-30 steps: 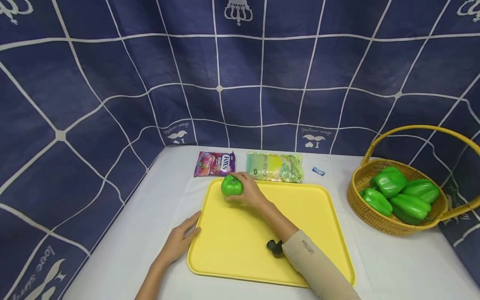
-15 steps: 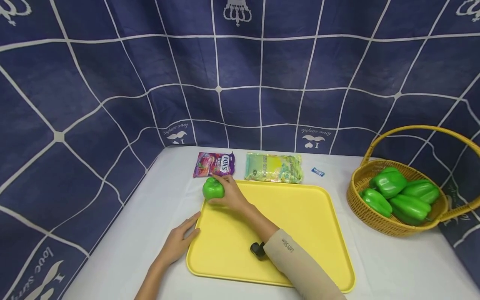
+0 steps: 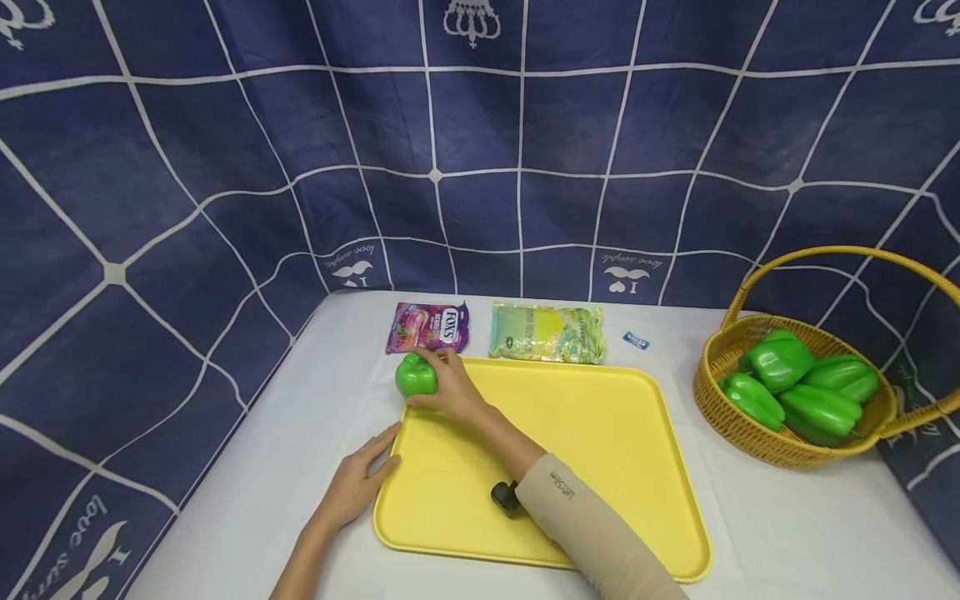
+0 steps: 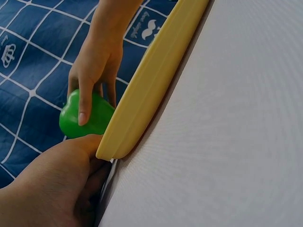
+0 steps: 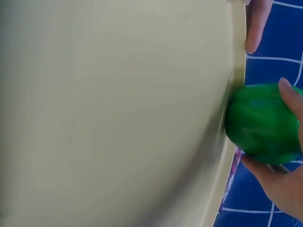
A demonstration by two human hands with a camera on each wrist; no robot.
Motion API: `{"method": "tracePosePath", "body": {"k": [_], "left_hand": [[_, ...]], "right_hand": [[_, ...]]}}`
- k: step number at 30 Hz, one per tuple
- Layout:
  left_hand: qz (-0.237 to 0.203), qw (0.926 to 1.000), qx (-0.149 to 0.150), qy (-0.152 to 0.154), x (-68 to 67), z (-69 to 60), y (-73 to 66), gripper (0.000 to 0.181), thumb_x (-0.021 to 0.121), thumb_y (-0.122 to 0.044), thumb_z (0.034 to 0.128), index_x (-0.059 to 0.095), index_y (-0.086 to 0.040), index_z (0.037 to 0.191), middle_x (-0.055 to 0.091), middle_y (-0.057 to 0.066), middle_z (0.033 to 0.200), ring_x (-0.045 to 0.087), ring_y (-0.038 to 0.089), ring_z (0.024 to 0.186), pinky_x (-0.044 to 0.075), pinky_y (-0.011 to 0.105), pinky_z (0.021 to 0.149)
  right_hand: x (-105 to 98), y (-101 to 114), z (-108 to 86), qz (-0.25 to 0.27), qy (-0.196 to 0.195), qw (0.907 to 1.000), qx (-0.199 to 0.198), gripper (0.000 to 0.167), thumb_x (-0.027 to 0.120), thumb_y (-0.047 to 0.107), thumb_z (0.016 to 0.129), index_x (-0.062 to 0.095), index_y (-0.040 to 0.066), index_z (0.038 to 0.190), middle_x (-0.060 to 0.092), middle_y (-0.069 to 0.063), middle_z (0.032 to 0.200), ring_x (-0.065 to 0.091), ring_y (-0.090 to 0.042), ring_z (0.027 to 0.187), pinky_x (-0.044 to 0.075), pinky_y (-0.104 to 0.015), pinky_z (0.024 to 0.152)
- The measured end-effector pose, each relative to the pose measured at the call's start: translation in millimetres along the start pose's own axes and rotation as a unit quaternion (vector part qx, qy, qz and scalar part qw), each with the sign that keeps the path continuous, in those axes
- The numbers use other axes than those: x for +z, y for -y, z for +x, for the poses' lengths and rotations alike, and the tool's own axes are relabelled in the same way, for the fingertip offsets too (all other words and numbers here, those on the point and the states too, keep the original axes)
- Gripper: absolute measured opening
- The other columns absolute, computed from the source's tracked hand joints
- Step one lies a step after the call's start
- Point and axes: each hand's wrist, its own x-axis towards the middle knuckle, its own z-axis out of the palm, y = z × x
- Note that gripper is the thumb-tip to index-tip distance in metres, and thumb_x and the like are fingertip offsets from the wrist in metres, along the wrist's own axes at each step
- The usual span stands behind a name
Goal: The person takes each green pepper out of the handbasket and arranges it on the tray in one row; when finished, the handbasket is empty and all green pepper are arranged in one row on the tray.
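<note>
A green bell pepper [image 3: 416, 376] is at the back left corner of the yellow tray [image 3: 570, 450]. My right hand [image 3: 452, 388] grips it from the right, thumb on the near side and fingers on the far side. In the right wrist view the pepper [image 5: 262, 124] overlaps the tray's rim; whether it touches the tray I cannot tell. My left hand [image 3: 356, 482] lies on the white table with its fingertips against the tray's left rim. The left wrist view shows the left hand [image 4: 57, 177] beside the tray edge, some fingers hidden underneath.
Behind the tray lie a purple Fox's candy bag [image 3: 429, 327], a green-yellow packet [image 3: 548, 333] and a small blue packet [image 3: 636, 340]. On the right stands a handled wicker basket [image 3: 757, 442] with several green bell peppers [image 3: 780, 361]. A blue gridded curtain [image 3: 480, 208] surrounds the table.
My right hand has carried the bell pepper leftward, from over the tray to its back left corner, slowing in the last half second. The left hand has stayed put.
</note>
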Motion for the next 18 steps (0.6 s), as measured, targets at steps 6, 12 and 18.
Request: {"method": "tracePosePath", "body": {"k": [6,12,18], "left_hand": [[0.0,1.0,0.003,-0.002,0.5,0.0,-0.1,0.05,0.053,-0.031,0.0943,0.04,-0.02,0.141,0.042,0.002,0.14,0.037,0.03,0.129,0.027,0.052,0.106],[-0.005,1.0,-0.004,0.006,0.1,-0.5,-2.1,0.05,0.053,-0.033,0.0946,0.039,-0.021,0.141,0.041,0.0,0.141,0.035,0.03,0.13,0.027,0.052,0.106],[-0.007,0.9999,-0.007,0.008,-0.9,-0.5,-2.9,0.05,0.053,-0.033,0.0945,0.039,-0.022,0.141,0.04,0.0,0.142,0.034,0.03,0.131,0.026,0.052,0.107]], "right_hand": [[0.4,-1.4,-0.2,-0.014,-0.003,0.9999,-0.001,0.087,0.081,0.037,0.069,0.037,0.021,0.142,0.038,-0.013,0.126,0.044,-0.026,0.113,0.044,-0.038,0.096],[-3.5,-4.0,-2.2,-0.027,-0.006,0.9996,-0.007,0.092,0.08,0.042,0.068,0.032,0.025,0.145,0.031,-0.015,0.138,0.034,-0.028,0.121,0.044,-0.042,0.095],[-12.6,-3.2,-6.3,-0.025,0.006,0.9996,-0.008,0.097,0.081,0.044,0.066,0.026,0.032,0.146,0.029,-0.013,0.141,0.031,-0.026,0.124,0.042,-0.044,0.097]]}}
